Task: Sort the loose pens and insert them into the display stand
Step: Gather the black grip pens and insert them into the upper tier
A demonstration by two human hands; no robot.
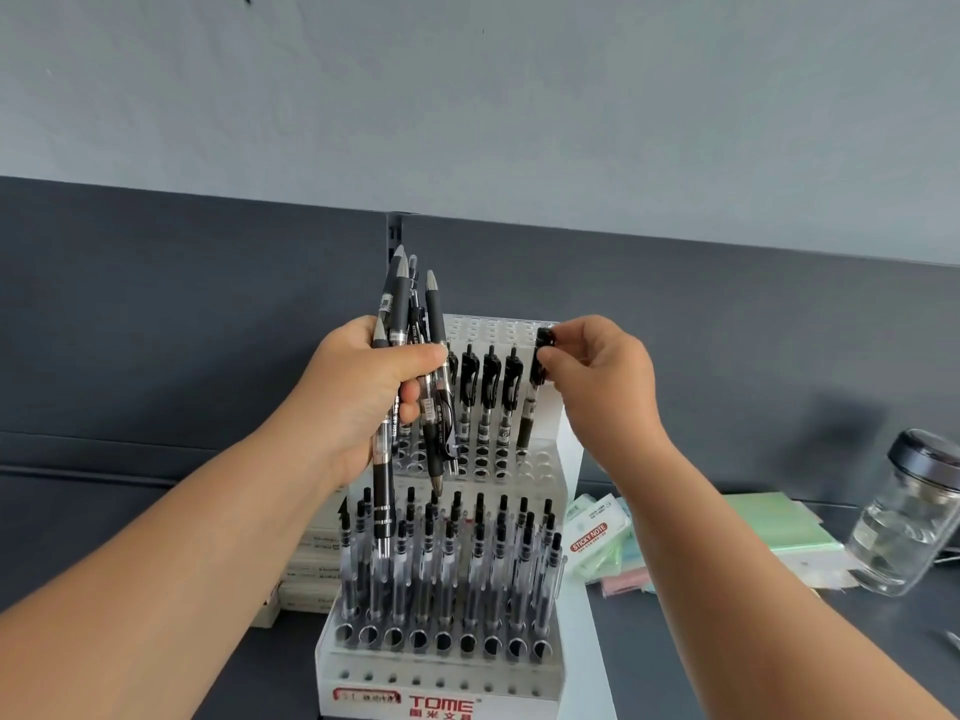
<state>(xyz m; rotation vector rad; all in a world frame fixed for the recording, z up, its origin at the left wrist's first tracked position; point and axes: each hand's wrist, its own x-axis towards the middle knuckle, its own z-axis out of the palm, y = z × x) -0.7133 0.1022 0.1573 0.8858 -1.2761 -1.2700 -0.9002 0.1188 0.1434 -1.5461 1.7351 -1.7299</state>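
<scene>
A grey wall and a darker shelf-back panel stand behind a dark worktop [727, 641], on which the white tiered display stand [569, 459] sits in the middle. Its lower tier is packed with upright black pens. The upper tier holds a short row of them, with empty holes showing to the right. The left hand [358, 397] has its grip closed round a bundle of loose pens [400, 304], held in front of the stand's left side, some tips up and some down. The right hand [602, 371] pinches the clicker end of a single pen [529, 407] between thumb and fingertips, its tip down at a hole on the upper tier, just right of the seated row. These pens look light, stiff and smooth. The plastic barrels would likely slide against each other in a fist, so the bundle wants a firm wrap at mid-barrel, while a single pen steers best from its top end. Sticky-note packs [592, 537] and a glass jar [904, 522] lie to the right.
</scene>
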